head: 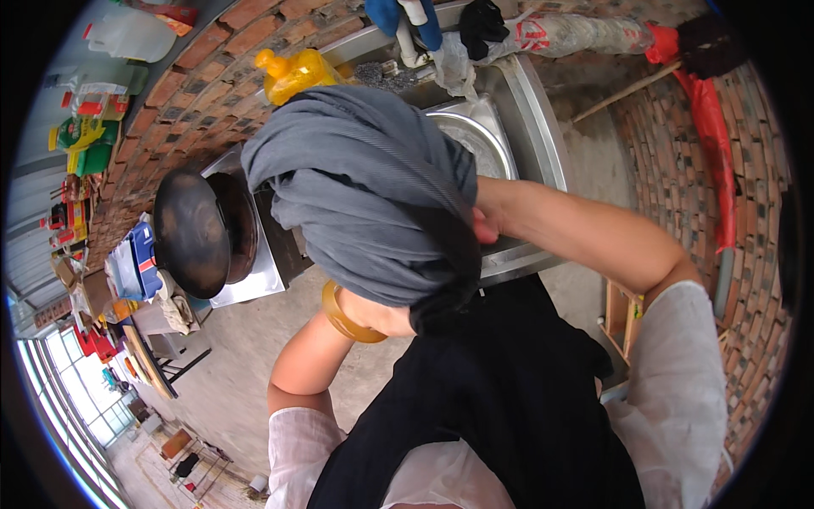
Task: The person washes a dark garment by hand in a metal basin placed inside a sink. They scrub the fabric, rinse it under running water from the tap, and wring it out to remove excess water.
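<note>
A bunched grey cloth (369, 191), fallen into thick folds, fills the middle of the view, raised in front of me. Its lower right part is dark. My left hand (375, 313), with an amber-coloured bangle (346, 315) at the wrist, holds its lower edge, fingers hidden by the fabric. At the cloth's right side my right hand (488, 213) grips it, mostly covered by the folds. Behind the cloth is a stainless steel sink (540, 121), with a round metal basin (499, 137) in it, partly hidden.
A yellow plastic bottle (299, 75) stands at the sink's back left. Two dark woks (191, 232) rest on a metal-topped stand to the left. A wrapped pipe (579, 35) crosses behind the sink, near a wooden-handled broom (626, 92). Brick walls (674, 153) enclose the corner.
</note>
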A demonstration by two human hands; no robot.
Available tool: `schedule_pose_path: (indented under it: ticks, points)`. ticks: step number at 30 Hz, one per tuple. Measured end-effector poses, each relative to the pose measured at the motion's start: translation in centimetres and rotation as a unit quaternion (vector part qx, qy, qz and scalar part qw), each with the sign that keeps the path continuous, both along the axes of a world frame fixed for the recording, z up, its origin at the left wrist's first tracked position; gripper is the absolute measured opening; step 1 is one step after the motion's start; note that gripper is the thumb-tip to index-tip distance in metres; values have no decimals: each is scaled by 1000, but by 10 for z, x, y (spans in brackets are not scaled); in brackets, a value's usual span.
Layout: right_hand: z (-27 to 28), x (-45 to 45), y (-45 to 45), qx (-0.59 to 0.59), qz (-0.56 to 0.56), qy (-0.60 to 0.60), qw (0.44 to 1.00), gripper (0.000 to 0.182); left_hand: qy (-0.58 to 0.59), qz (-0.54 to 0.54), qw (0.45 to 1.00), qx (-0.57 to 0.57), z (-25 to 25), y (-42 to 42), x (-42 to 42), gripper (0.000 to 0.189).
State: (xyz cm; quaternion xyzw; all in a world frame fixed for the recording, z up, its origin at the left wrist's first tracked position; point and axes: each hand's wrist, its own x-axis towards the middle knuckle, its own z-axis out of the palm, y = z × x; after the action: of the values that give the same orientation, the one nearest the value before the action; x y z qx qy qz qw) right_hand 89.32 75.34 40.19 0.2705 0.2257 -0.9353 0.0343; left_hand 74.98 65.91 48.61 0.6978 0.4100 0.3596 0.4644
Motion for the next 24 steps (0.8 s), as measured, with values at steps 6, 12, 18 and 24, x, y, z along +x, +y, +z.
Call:
schedule_pose_path:
  ticks: [6, 12, 18, 24]
  points:
    - [24, -18, 30, 227, 264, -55, 936, 27, 451, -236, 626, 591, 9, 8, 4, 48]
    - [11, 0, 22, 165, 216, -37, 962, 31, 377, -347, 467, 721, 7, 9, 10, 37]
    - [3, 19, 15, 131, 197, -32, 971, 37, 297, -340, 820, 352, -21, -7, 30, 36]
    - [-1, 16, 14, 152, 239, -47, 958, 44, 219, -305, 913, 160, -43, -15, 52, 42]
